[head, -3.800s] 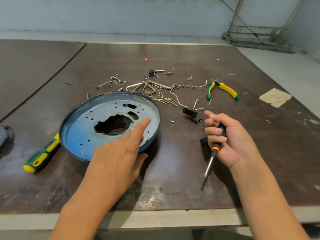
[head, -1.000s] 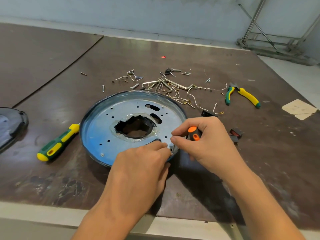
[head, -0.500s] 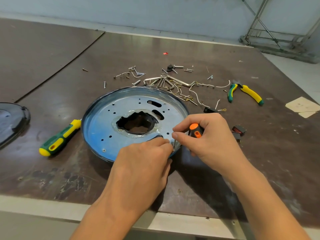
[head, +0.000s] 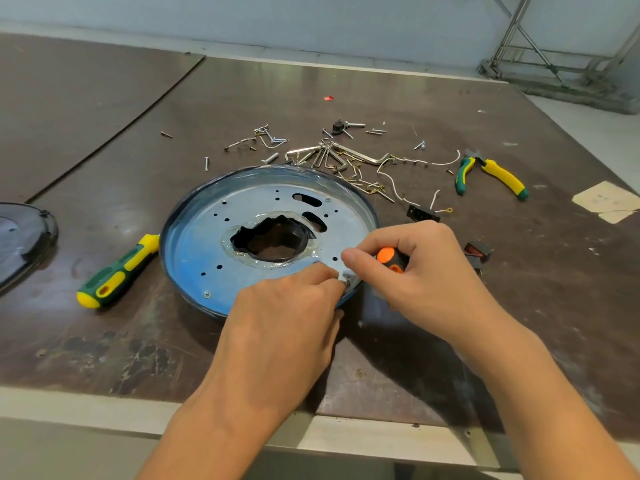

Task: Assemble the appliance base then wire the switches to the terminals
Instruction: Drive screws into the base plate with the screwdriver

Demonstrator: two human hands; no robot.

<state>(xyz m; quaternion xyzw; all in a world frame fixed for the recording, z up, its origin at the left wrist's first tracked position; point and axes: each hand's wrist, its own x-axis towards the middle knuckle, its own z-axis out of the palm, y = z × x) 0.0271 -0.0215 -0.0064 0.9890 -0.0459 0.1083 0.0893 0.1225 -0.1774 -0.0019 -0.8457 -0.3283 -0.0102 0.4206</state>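
Both hands have closed in on the near right rim of the base plate (head: pixel 207 244), which lies flat on the table. The left hand (head: pixel 287 317) pinches a small screw (head: pixel 344 279) over a hole, likely to steady it. The right hand (head: pixel 419 271) grips the orange-capped screwdriver (head: pixel 389 258), its tip hidden. Beyond, the switches (head: pixel 479 251) and the loose screws and wires (head: pixel 346 157) wait within reach.

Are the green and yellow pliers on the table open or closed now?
Open: the pliers lie with their two handles spread well apart.
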